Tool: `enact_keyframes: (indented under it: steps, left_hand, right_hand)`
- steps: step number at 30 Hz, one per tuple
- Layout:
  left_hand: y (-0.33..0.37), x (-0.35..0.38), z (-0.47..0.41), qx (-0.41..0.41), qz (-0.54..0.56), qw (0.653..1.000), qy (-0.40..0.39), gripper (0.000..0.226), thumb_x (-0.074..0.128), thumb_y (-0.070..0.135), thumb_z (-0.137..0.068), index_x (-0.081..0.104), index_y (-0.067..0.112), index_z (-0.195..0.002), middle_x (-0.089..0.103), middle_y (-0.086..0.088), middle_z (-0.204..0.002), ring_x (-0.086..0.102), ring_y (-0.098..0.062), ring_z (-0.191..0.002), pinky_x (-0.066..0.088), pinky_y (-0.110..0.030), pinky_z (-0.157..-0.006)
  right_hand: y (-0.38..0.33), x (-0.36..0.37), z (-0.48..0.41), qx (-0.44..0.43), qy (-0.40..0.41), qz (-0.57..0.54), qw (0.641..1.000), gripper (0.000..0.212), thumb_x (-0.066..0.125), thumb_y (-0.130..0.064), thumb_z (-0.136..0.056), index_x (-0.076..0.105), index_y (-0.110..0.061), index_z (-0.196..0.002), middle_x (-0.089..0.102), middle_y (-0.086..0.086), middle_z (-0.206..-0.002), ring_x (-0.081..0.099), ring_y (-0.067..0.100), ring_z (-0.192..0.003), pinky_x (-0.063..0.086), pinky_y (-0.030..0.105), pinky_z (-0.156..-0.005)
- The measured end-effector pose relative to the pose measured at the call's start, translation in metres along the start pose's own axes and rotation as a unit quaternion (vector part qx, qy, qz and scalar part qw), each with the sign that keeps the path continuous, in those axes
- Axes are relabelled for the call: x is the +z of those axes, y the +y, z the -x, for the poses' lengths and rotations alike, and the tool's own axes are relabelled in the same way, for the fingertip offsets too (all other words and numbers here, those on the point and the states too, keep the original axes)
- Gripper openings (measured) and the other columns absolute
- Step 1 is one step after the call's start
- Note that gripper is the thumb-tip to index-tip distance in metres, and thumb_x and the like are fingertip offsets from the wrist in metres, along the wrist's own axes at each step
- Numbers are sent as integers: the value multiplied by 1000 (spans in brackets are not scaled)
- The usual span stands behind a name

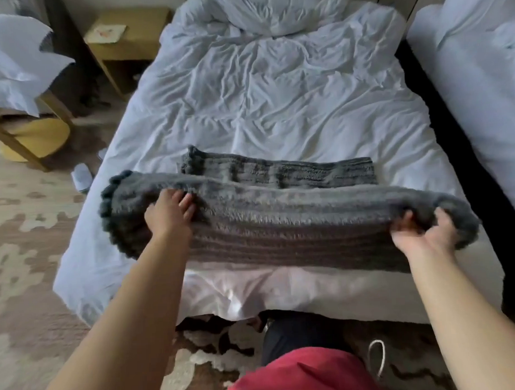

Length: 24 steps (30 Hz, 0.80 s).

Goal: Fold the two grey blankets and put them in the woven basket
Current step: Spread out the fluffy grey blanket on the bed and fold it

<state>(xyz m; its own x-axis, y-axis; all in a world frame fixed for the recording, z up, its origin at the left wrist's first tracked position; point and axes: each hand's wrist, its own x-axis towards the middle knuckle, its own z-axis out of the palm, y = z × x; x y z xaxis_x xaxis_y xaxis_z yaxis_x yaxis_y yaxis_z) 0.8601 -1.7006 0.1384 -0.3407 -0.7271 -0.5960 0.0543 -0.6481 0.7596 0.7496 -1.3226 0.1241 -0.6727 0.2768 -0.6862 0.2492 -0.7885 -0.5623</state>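
Head: left hand (170,211), right hand (424,232) grip fuzzy blanket (295,222) (ribbed).

Red garment (303,374) — white drawstring (379,358) — dark trouser leg (299,335)

Front grey blanket (280,223) stretched lengthwise across foot of bed (276,106), lower edge hanging twd the duvet's end. Left hand (169,212) on top near its left end, fingertips curled into the pile; right hand (424,232) palm-up, fingers wrapped round the rt end. Just behind it, 2nd grey blanket (279,173) lies folded flat on the white duvet. Wooden nightstand (128,50) top left w/ a card (107,33) on it; chair (29,138) w/ white pillows (12,57) far left; slippers (82,176) on patterned carpet (25,261); another bed (480,99) on rt.
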Motion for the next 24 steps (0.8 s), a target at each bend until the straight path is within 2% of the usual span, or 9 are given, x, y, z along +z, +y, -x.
enact_keyframes:
  steps: [2,4,6,8,11,14,17,20,24]
  left_hand:
    - [8,43,-23,89,-93,988,-86,42,45,11,-92,48,14,-134,65,-1,-88,62,-13,-71,45,-20,-55]
    - [-1,75,-52,192,-343,909,-137,44,49,17,-91,52,22,-134,65,3,-83,56,-3,-56,39,-14,-44]
    - [-27,93,-81,190,-585,765,-193,50,49,28,-95,40,23,-144,66,-4,-101,53,-3,-51,40,-17,-46]
    - [-58,98,-111,102,-721,645,-232,61,46,39,-97,23,21,-151,51,-12,-138,61,-17,-90,45,-24,-73]
    - [-95,96,-145,26,-776,583,-239,64,44,42,-97,22,15,-152,21,-15,-157,43,-33,-130,39,-28,-96]
    - [-106,93,-153,33,-802,554,-221,37,43,34,-98,58,9,-121,61,-18,-124,60,-32,-106,43,-30,-76]
    - [-95,96,-151,110,-783,597,-132,24,49,18,-89,69,9,-99,68,-17,-101,63,-33,-94,46,-32,-74]
    - [-75,117,-159,232,-716,654,-78,25,54,8,-83,68,7,-104,62,-18,-104,58,-36,-98,47,-38,-85]
    - [-55,158,-202,313,-736,589,-115,45,57,24,-88,54,15,-132,47,-14,-140,41,-32,-130,26,-45,-113]
  right_hand:
    - [-2,41,-26,-32,-75,72,994,33,48,-40,-94,51,-23,-122,56,4,-118,58,15,-101,45,28,-89]
    - [13,66,-60,-92,-95,334,933,43,47,-38,-96,47,-21,-136,52,4,-133,50,16,-116,36,28,-96]
    - [40,72,-98,-133,-121,599,780,55,55,-38,-95,42,-17,-144,44,5,-145,43,19,-130,32,28,-101]
    - [63,67,-134,-93,-152,763,622,66,58,-43,-92,35,-18,-148,29,5,-156,29,23,-142,25,33,-113]
    - [79,59,-175,-36,-166,860,480,71,55,-46,-92,26,-19,-151,13,2,-161,15,22,-147,14,34,-117]
    - [87,61,-188,24,-146,870,470,65,53,-44,-93,35,-15,-148,25,5,-158,26,23,-143,23,33,-114]
    - [94,80,-178,-14,-91,897,431,51,52,-45,-90,59,-8,-123,58,15,-130,55,31,-117,45,34,-91]
    - [118,133,-163,-203,-49,898,386,40,57,-48,-85,67,-12,-98,62,14,-108,59,33,-100,49,36,-82]
    - [205,222,-141,-299,-202,828,429,41,56,-44,-89,60,-19,-120,53,5,-123,53,28,-110,46,35,-87]
